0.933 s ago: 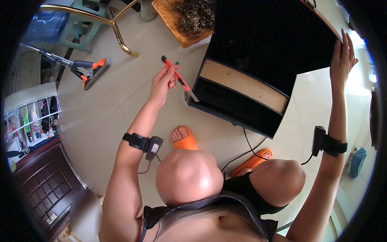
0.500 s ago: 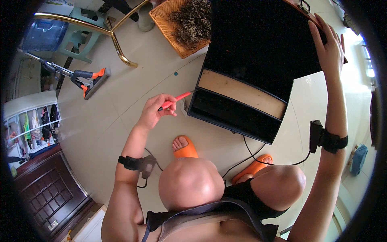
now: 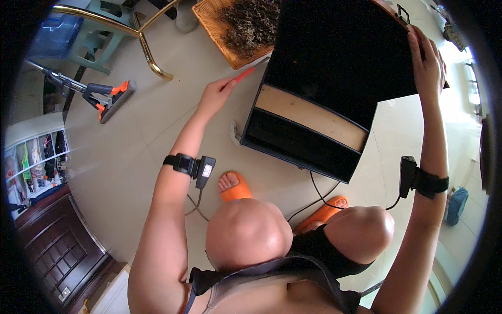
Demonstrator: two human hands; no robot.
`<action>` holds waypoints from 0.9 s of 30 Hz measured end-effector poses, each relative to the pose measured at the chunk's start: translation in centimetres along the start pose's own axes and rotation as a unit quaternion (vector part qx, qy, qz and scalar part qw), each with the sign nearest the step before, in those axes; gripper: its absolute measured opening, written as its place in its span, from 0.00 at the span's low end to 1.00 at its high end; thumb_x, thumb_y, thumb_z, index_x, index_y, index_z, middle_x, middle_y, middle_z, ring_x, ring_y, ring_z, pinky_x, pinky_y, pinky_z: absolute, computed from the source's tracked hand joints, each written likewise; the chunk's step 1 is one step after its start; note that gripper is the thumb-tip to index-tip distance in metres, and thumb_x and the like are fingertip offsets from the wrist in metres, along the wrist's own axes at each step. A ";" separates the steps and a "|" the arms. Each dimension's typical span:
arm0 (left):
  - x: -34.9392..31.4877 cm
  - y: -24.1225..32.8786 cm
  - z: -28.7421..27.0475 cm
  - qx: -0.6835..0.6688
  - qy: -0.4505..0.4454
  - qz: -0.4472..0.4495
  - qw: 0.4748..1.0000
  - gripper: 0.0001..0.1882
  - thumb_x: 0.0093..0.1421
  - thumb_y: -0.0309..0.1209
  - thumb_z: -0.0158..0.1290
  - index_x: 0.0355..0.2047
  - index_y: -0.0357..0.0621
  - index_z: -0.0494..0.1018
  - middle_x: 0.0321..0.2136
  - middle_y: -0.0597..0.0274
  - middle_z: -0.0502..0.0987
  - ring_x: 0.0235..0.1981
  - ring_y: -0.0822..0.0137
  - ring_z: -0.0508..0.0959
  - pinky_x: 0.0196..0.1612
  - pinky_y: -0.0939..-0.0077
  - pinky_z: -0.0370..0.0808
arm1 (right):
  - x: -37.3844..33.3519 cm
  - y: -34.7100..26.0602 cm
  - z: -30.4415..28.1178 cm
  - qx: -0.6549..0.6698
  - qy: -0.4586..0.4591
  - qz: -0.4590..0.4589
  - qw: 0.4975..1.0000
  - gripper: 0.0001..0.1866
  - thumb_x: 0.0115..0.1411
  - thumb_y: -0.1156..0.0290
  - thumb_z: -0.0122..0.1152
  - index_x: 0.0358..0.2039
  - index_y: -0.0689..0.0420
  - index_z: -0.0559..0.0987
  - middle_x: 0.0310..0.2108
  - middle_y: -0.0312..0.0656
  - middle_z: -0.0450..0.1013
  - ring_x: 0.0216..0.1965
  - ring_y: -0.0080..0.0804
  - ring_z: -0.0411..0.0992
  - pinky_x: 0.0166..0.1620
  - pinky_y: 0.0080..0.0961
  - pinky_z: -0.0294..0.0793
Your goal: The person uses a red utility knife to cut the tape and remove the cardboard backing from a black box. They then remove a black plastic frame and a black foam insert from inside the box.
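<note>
A large black case (image 3: 329, 57) with a reddish-brown outer edge stands open on the floor in front of me. A pale tan strip (image 3: 314, 116) crosses its near part. My left hand (image 3: 215, 97) is closed on a slim red-handled tool (image 3: 244, 75). Its thin grey blade points up and right, with the tip by the case's left edge; I cannot tell the tool's exact kind. At the far right, my right hand (image 3: 431, 65) grips the brown edge near a metal latch (image 3: 403, 14), fingers curled over it.
Behind the case's left side sits a wicker basket (image 3: 219, 39) of dried dark plant stuff. A gold metal frame (image 3: 149, 55) and an orange-and-grey mop (image 3: 112, 97) are at the left. Black cables (image 3: 314, 193) lie near my orange slippers (image 3: 235, 191).
My left hand has moved away from me and slightly right, bringing the red-handled tool up along the case's left edge. My right hand stays on the edge, its fingers a little more curled.
</note>
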State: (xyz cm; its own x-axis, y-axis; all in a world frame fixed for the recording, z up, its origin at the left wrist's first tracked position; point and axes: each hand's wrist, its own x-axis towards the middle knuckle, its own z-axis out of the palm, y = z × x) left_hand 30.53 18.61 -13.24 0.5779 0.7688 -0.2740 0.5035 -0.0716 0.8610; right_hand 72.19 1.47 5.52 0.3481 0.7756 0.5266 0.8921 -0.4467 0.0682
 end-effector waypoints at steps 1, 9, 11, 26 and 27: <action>0.5 0.3 0.7 0.021 -0.005 0.027 0.999 0.15 0.59 0.38 0.46 0.40 0.40 0.73 0.23 0.62 0.74 0.24 0.72 0.71 0.29 0.78 0.67 | -0.1 0.1 0.0 0.009 -0.003 0.001 1.000 0.24 0.58 0.42 0.41 0.47 0.40 0.72 0.42 0.35 0.71 0.46 0.36 0.68 0.52 0.36 0.61; -2.3 -0.8 -1.7 0.104 -0.232 0.022 0.967 0.17 0.58 0.39 0.47 0.42 0.42 0.73 0.29 0.60 0.77 0.28 0.72 0.73 0.34 0.77 0.68 | 0.0 -0.2 0.0 -0.015 0.019 -0.034 0.999 0.20 0.59 0.49 0.46 0.46 0.45 0.74 0.41 0.39 0.73 0.42 0.33 0.72 0.44 0.29 0.70; -4.1 -1.8 -3.3 0.078 -0.233 -0.009 0.969 0.17 0.58 0.39 0.48 0.41 0.41 0.73 0.26 0.66 0.75 0.27 0.74 0.72 0.32 0.80 0.67 | -0.1 0.6 0.6 0.035 0.003 -0.020 0.999 0.20 0.59 0.50 0.46 0.46 0.45 0.74 0.42 0.40 0.72 0.43 0.34 0.71 0.45 0.30 0.69; -7.5 -0.8 4.0 0.007 0.004 -0.045 0.999 0.24 0.51 0.41 0.58 0.41 0.36 0.68 0.22 0.69 0.70 0.22 0.78 0.67 0.27 0.84 0.65 | 6.1 3.0 7.7 -0.017 -0.095 -0.051 0.994 0.23 0.60 0.49 0.41 0.53 0.43 0.66 0.50 0.42 0.66 0.53 0.39 0.63 0.57 0.42 0.52; -7.7 -0.8 4.0 0.046 0.011 -0.046 0.998 0.24 0.51 0.39 0.57 0.43 0.35 0.67 0.22 0.70 0.70 0.23 0.79 0.66 0.28 0.85 0.64 | 6.1 2.5 8.7 -0.009 -0.080 -0.065 0.995 0.23 0.60 0.49 0.42 0.54 0.42 0.64 0.52 0.41 0.64 0.54 0.39 0.61 0.58 0.44 0.50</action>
State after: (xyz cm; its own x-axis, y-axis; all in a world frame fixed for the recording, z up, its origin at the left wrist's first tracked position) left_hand 28.18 10.21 -13.55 0.5130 0.7881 -0.3402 0.6111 -0.0570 0.7895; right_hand 79.02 8.95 1.50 0.2726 0.8879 0.3706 0.9279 -0.3445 0.1428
